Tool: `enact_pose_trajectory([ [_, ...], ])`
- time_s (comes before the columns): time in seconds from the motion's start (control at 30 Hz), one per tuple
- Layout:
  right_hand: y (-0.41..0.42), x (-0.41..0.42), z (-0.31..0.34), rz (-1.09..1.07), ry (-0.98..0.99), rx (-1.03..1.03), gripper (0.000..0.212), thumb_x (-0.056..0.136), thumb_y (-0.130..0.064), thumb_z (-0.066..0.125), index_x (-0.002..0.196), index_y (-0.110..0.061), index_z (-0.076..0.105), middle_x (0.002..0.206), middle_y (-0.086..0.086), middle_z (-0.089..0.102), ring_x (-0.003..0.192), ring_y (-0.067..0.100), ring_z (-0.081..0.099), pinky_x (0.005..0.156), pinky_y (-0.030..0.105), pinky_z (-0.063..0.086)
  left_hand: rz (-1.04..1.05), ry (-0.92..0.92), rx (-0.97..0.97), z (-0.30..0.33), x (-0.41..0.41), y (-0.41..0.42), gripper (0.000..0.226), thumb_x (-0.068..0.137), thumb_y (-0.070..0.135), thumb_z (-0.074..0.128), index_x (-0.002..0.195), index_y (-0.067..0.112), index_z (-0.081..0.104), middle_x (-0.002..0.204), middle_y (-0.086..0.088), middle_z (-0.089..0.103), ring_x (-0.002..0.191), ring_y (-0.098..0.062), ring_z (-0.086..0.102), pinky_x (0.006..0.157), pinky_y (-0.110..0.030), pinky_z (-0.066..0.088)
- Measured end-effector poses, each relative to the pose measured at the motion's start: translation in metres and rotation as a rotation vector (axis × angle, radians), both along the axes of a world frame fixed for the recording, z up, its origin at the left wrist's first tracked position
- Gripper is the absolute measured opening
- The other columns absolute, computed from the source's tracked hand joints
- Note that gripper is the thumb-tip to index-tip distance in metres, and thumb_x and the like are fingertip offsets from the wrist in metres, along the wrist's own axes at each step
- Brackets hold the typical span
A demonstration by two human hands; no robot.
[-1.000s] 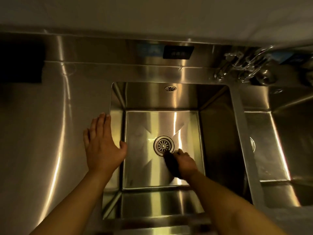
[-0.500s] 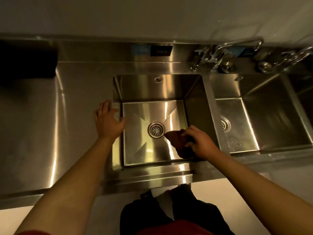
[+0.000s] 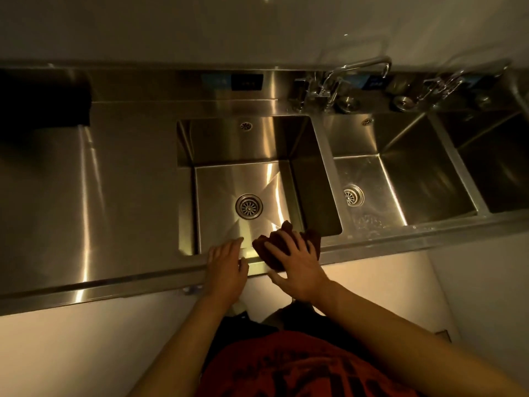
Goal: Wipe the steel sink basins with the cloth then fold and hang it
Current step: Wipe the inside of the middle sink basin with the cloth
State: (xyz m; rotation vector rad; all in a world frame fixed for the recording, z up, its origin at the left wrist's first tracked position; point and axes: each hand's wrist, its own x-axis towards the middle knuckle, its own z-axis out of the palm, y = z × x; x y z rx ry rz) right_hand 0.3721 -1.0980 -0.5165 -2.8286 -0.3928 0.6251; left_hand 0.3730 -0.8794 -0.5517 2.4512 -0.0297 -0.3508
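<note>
My right hand [image 3: 294,265] has come up out of the left basin [image 3: 243,181] in the last second: a moment ago it was down on the basin floor beside the drain [image 3: 248,206], and now it lies on the front edge of the sink with the dark cloth [image 3: 282,245] bunched under it. The fingers are spread and laid over the cloth, pressing it onto the rim at the basin's near right corner; part of the cloth pokes out past the fingertips toward the basin. I would not call it a pinch, since the fingers look fairly straight, though the thumb side is hard to read in this dim light. My left hand [image 3: 226,267] has shifted too, from the left rim of the basin to the front edge, just beside the right hand, fingers loosely together and relaxed, holding nothing, fingertips reaching over the lip. The view has also pulled back, so the middle basin [image 3: 400,179] and part of a third one at the right edge now show, with the taps [image 3: 337,81] along the back edge. My reading is that the floor of the left basin is done and I am either finishing its front rim or about to carry the cloth across the divider into the middle basin, where some wet marks sit near its front wall. Folding and hanging remain undone.
</note>
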Motion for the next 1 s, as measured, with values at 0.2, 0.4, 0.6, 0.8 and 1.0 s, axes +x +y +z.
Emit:
enact_pose_trajectory([
  [0.2, -0.001, 0.000, -0.014, 0.024, -0.069, -0.011, 0.064, 0.101, -0.062, 0.035, 0.157, -0.052, 0.008, 0.170, -0.004, 0.001, 0.157, 0.034, -0.005, 0.121, 0.062, 0.004, -0.053, -0.034, 0.059, 0.000, -0.022, 0.009, 0.053, 0.105, 0.029, 0.046, 0.158, 0.023, 0.041, 0.164, -0.001, 0.039, 0.155, -0.021, 0.026, 0.130, -0.045, 0.015],
  [0.4, -0.008, 0.002, -0.009, 0.048, -0.066, 0.018, 0.057, 0.104, -0.046, 0.041, 0.158, -0.043, 0.021, 0.168, -0.001, 0.009, 0.155, 0.035, 0.007, 0.124, 0.062, 0.009, -0.030, 0.021, 0.116, 0.010, -0.023, 0.000, 0.059, 0.103, 0.031, 0.050, 0.160, 0.023, 0.037, 0.167, -0.003, 0.034, 0.157, -0.026, 0.021, 0.129, -0.047, 0.016],
  [0.6, -0.037, -0.001, -0.005, 0.103, -0.076, 0.075, 0.056, 0.103, -0.037, 0.049, 0.156, -0.040, 0.030, 0.167, 0.000, 0.016, 0.152, 0.034, 0.016, 0.124, 0.058, 0.015, -0.076, 0.128, 0.263, 0.017, -0.023, -0.036, 0.074, 0.097, 0.046, 0.052, 0.164, 0.033, 0.022, 0.171, 0.000, 0.019, 0.159, -0.034, 0.008, 0.127, -0.058, 0.011],
  [0.8, -0.105, -0.005, -0.007, 0.115, -0.121, 0.096, 0.056, 0.101, -0.039, 0.050, 0.155, -0.039, 0.034, 0.166, 0.000, 0.020, 0.150, 0.035, 0.023, 0.122, 0.055, 0.023, -0.084, 0.163, 0.337, 0.012, -0.025, -0.089, 0.073, 0.093, 0.054, 0.050, 0.161, 0.037, 0.029, 0.172, -0.001, 0.019, 0.158, -0.036, 0.008, 0.124, -0.065, 0.010],
  [1.0, -0.198, -0.015, -0.006, 0.129, -0.194, 0.110, 0.060, 0.098, -0.033, 0.055, 0.154, -0.042, 0.034, 0.164, 0.001, 0.024, 0.149, 0.031, 0.026, 0.123, 0.053, 0.023, -0.079, 0.189, 0.343, 0.016, -0.031, -0.173, 0.077, 0.092, 0.052, 0.057, 0.162, 0.033, 0.030, 0.174, -0.003, 0.012, 0.158, -0.037, 0.007, 0.125, -0.062, 0.014],
])
